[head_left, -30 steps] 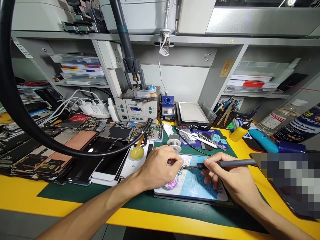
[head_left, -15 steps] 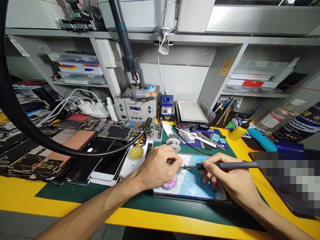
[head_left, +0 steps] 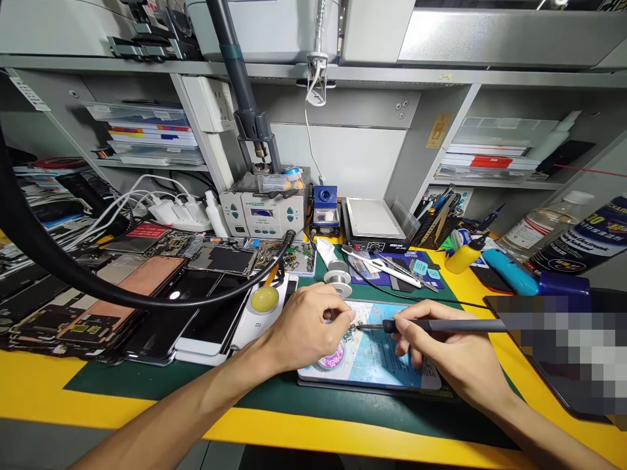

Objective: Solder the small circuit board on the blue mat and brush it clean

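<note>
Soldering iron (head_left: 463, 325): held clamped in grip of right hand (head_left: 437, 343), right of the frame's centre, pointed at small parts (head_left: 353, 331). Held grip of left hand (head_left: 308, 326) pinched together beside them; could not tell on what.

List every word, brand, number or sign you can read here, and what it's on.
"mi": white slab-shaped device.
"QUICK", small and faint: grey control box; its other print is blurred.
Too small or blurred to read surely: dark can, clear bottle, hot plate, pink disc, blue-and-white pad.
</note>
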`<state>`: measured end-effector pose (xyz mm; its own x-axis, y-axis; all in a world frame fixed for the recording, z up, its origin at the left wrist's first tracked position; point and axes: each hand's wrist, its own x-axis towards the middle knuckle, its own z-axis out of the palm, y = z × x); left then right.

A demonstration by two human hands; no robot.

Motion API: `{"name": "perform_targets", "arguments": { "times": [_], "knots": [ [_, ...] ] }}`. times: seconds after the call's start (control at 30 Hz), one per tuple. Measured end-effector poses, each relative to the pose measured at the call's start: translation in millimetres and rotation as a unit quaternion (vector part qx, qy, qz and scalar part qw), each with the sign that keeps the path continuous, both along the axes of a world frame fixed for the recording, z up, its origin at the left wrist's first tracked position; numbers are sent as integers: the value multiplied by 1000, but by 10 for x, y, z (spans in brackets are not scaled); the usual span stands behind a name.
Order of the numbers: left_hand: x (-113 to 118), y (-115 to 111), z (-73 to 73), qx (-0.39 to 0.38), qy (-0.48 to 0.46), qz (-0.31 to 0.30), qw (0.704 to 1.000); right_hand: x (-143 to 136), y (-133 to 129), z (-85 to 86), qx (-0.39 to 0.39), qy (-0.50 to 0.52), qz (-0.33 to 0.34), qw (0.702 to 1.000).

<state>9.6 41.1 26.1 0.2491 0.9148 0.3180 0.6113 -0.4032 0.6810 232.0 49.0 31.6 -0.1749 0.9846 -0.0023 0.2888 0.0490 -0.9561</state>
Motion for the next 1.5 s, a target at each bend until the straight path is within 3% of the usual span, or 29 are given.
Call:
{"name": "perform_targets", "arguments": {
  "times": [0.13,0.27,0.37,0.5,0.77,1.13,1.33,1.5],
  "knots": [
    [-9,0,-4,-3,-4,0,1000,54,17,-26,44,-65,34,996],
    [-15,-1,11,-7,-11,2,1000,100,31,-35,196,-129,81,969],
    [-18,-2,20,-9,-17,5,1000,102,20,-32,276,-129,119,945],
    [-22,-4,14,-10,-23,8,1000,96,0,-35,323,-108,161,926],
    [-18,3,2,-10,-34,7,999,146,12,-50,342,-102,210,910],
    [-19,-1,25,-16,-40,11,999,159,-15,-40,339,-99,216,911],
    [-30,4,19,-30,-43,26,998,148,8,-77,357,-66,207,908],
    [-41,8,10,-40,-46,39,997,140,40,-16,314,-90,149,933]
  ]
}}
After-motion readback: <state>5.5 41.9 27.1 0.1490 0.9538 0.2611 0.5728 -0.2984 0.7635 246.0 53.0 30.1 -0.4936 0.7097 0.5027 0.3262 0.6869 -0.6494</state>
